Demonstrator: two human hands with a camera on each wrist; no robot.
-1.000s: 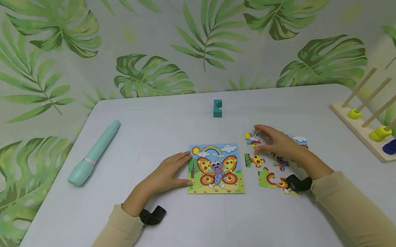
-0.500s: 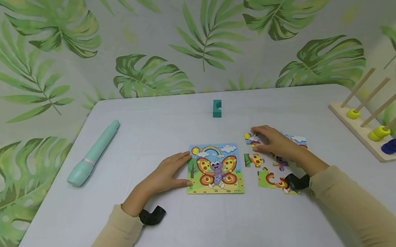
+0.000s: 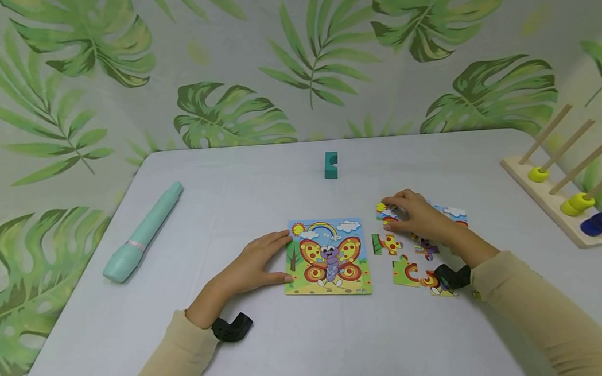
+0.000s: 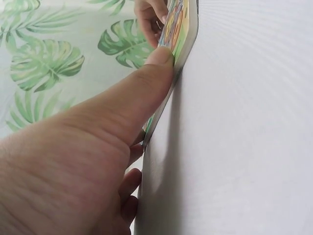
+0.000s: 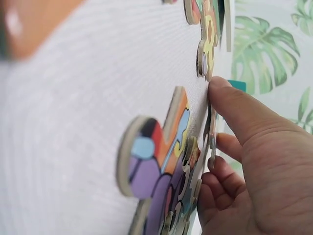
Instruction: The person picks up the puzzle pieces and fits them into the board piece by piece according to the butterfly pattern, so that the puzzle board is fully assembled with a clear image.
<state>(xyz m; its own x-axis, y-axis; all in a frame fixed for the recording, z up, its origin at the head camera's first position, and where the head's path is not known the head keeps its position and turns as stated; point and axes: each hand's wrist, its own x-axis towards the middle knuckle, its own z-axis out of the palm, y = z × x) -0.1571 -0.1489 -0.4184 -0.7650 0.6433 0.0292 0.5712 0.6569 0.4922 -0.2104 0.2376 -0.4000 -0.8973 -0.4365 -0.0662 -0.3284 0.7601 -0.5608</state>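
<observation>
A square butterfly puzzle board lies flat with its picture complete in view. My left hand rests along its left edge, fingers extended; in the left wrist view the thumb touches the board's face near the rim. To the board's right, my right hand pinches a puzzle piece with a yellow sun between thumb and fingers, partly covering it. Below that hand lie loose pieces: a red-and-yellow wing piece, a green-edged piece and a purple piece. The wrist and forearm hide part of the group.
A teal notched block stands behind the board. Far left lies a mint-green microphone-shaped toy. At the right edge is a wooden peg stand with yellow and blue rings. A cloud piece sits beyond the right wrist.
The right hand has closed in on the sun piece and shifted it slightly to the right. The left hand and the board stay in place.
</observation>
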